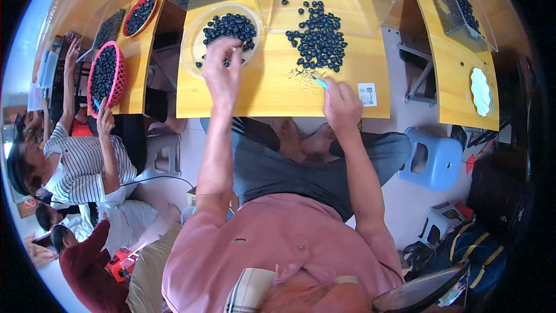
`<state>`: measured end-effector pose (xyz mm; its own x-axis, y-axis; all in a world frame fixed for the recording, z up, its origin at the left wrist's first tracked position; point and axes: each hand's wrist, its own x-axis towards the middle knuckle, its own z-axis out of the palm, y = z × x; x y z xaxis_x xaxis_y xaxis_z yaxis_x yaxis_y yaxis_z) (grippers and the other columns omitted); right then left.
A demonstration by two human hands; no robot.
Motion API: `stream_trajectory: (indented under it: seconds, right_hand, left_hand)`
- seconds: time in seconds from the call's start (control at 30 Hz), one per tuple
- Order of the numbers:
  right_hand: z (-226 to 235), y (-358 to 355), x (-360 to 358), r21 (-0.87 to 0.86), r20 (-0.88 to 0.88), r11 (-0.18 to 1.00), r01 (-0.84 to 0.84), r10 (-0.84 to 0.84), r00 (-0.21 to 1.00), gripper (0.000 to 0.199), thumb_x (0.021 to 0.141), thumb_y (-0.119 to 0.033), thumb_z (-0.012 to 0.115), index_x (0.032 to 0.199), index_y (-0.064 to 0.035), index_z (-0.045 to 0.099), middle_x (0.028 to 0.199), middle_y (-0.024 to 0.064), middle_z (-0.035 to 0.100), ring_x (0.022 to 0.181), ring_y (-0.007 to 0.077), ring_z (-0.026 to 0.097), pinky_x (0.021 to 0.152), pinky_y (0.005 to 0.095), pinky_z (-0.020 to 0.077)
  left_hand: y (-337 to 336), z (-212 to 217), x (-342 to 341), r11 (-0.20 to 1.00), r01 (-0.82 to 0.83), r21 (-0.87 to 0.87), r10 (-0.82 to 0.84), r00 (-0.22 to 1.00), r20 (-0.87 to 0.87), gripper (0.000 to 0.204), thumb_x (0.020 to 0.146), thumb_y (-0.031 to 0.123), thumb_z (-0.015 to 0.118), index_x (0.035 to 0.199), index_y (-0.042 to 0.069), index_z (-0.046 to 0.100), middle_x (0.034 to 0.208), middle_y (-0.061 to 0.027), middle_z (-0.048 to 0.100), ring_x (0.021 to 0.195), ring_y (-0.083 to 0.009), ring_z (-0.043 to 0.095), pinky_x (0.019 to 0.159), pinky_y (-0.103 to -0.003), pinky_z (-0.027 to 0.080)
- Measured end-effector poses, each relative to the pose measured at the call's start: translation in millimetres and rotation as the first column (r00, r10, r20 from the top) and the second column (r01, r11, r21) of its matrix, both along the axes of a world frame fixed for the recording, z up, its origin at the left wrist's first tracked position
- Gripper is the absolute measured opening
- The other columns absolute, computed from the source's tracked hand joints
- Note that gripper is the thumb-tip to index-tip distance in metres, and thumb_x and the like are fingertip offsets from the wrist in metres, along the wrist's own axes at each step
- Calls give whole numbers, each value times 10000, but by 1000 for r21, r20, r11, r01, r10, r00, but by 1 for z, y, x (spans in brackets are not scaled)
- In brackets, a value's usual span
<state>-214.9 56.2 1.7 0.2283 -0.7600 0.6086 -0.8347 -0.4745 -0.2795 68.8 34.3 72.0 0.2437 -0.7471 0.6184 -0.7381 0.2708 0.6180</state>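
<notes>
Left hand (223, 72): up over the clear round bowl (194, 52), grip pinched on a few dark berries right at the bowl's front rim.
Right hand (341, 107): grip closed round a small light-blue tool (322, 83), tip just below the loose pile.
Berries (318, 37): loose pile spread on the wooden counter (272, 90), more heaped in the bowl.
Neighbour: a striped-sleeved person at the next counter, hand on a pink basket (120, 69) of berries.
Floor: blue stool (431, 159) at right.
</notes>
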Motion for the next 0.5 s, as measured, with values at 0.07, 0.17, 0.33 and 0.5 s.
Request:
stream_trajectory:
  seconds: [0.07, 0.17, 0.33, 0.5]
  right_hand:
    - [1, -1, 0, -7, 8, 1000, -4, 4, 1000, 285, 855, -104, 771, 1136, -121, 727, 803, 42, 582, 721, 229, 642, 626, 382, 524]
    - [3, -2, 1, -21, 22, 1000, -6, 6, 1000, 292, 853, -106, 772, 1140, -117, 723, 807, 42, 584, 734, 229, 642, 642, 380, 529]
    - [1, -1, 0, -16, 36, 1000, -5, 5, 999, 292, 851, -105, 771, 1138, -109, 724, 813, 43, 586, 753, 229, 644, 659, 378, 531]
    - [2, 0, 2, -8, 53, 1000, -16, 17, 998, 288, 850, -95, 768, 1135, -98, 725, 813, 44, 575, 750, 230, 635, 655, 382, 526]
  left_hand:
    - [-14, 12, 0, 997, -37, -64, 46, 986, 159, 302, 868, -72, 725, 1146, 44, 712, 1149, -136, 710, 1080, -331, 693, 887, -383, 583]
    - [-26, -2, -19, 977, 206, 50, -210, 973, 96, 290, 879, -41, 730, 1153, 51, 712, 1150, -146, 707, 1097, -349, 691, 915, -413, 581]
    - [-50, -36, -64, 924, 259, 280, -302, 946, 122, 261, 898, 10, 730, 1158, 12, 715, 1034, -196, 680, 981, -389, 684, 861, -461, 558]
    - [-62, -57, -68, 925, 203, 320, -266, 950, 165, 251, 918, 95, 765, 1152, 10, 739, 945, -174, 661, 903, -337, 696, 824, -446, 549]
